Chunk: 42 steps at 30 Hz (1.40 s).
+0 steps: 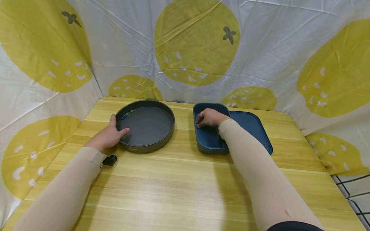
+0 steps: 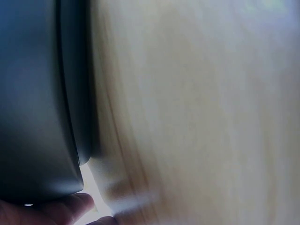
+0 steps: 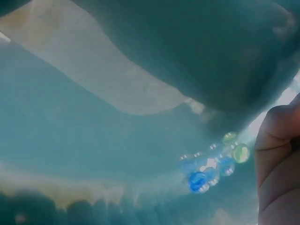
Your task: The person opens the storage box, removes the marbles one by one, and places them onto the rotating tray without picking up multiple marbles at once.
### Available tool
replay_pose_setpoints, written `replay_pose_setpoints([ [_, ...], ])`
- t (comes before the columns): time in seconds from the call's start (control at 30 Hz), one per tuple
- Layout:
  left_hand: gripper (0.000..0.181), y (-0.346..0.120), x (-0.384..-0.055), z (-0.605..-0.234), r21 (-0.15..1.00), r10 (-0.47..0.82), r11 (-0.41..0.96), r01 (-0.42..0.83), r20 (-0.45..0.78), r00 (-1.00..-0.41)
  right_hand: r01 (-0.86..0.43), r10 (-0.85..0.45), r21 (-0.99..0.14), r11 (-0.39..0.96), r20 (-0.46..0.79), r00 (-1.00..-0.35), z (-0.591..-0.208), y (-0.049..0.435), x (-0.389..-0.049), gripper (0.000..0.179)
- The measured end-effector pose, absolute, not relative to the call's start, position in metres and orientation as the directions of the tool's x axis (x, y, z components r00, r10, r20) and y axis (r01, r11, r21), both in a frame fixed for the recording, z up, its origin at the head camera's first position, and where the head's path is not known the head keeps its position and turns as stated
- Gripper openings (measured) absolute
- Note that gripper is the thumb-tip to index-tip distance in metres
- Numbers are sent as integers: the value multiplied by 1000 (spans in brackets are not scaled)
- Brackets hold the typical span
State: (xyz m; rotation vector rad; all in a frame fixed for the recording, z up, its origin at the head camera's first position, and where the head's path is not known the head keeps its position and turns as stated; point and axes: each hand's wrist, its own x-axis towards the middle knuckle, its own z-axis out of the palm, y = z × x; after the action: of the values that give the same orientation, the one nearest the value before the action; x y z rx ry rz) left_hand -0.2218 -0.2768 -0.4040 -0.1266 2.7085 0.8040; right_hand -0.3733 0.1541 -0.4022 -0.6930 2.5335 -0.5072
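Observation:
My left hand [image 1: 107, 136] holds the left side of a round dark grey pan [image 1: 150, 146], its thumb over the rim and fingers along the outer wall. Fingers [image 2: 63, 211] show against that wall in the left wrist view. Several blue and green glass marbles [image 1: 127, 115] lie inside the pan at its far left. My right hand [image 1: 211, 117] reaches into a blue rectangular box [image 1: 211, 150], fingers bent down near its left wall. Beside that hand, in the right wrist view, several marbles [image 3: 241, 153] lie clustered in the box. Its fingertips are hidden, so any marble between them cannot be made out.
A flat blue lid [image 1: 254, 126] lies to the right of the box, partly behind the right forearm. Everything stands on a wooden table [image 1: 162, 186]. A fruit-print curtain [image 1: 196, 41] hangs at the back and sides. Black wire grid [image 1: 352, 192] shows at the right edge.

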Motion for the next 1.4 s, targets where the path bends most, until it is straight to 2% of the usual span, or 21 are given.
replay_pose_setpoints([
  [0.3,111,-277,-222,-405,526,5,833,-173,-319,-948,-385,-550,-479,789,-270,-791,-385,167,-372,28],
  [0.63,111,-277,-222,-403,518,5,838,-171,-320,-947,-370,-562,-576,729,-194,-804,-353,158,-358,28],
  [1.27,112,-277,-221,-404,522,4,834,-177,-327,-945,-563,-742,-555,613,-158,-652,-335,64,-331,26],
  [1.4,111,-278,-221,-404,516,7,840,-169,-322,-947,-568,-763,-572,591,-169,-624,-335,47,-327,26],
])
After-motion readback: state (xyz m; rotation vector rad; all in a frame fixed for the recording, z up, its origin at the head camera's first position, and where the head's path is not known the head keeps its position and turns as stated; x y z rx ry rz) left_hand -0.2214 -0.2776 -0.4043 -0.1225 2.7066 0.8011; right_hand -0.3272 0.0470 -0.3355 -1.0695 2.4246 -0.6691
